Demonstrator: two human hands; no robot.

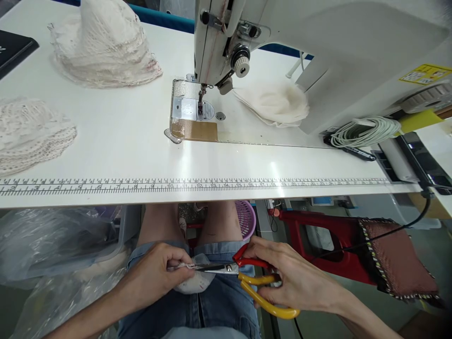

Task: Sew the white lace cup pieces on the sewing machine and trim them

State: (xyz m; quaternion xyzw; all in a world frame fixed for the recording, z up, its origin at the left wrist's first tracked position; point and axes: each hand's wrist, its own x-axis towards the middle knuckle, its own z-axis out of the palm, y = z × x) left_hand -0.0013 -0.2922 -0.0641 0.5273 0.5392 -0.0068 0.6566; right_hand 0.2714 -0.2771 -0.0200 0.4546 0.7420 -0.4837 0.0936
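Note:
Over my lap, my left hand [165,268] pinches a small piece of white fabric [197,284] between thumb and fingers. My right hand [282,273] grips a pair of scissors [231,269] with one red and one yellow handle. The scissor blades point left and meet the fabric's edge right beside my left fingertips. Part of the fabric hangs below the blades, against my denim shorts. Whether the blade tips are around the fabric or only touching it, I cannot tell.
Ahead stands a sewing machine [219,56] on a white table with a printed ruler [212,186] along its front edge. White fabric stacks [109,52] lie at left, cream fabric [278,101] under the machine arm. A cable coil [367,132], red stool [328,235] and purple basket [247,219] are at right.

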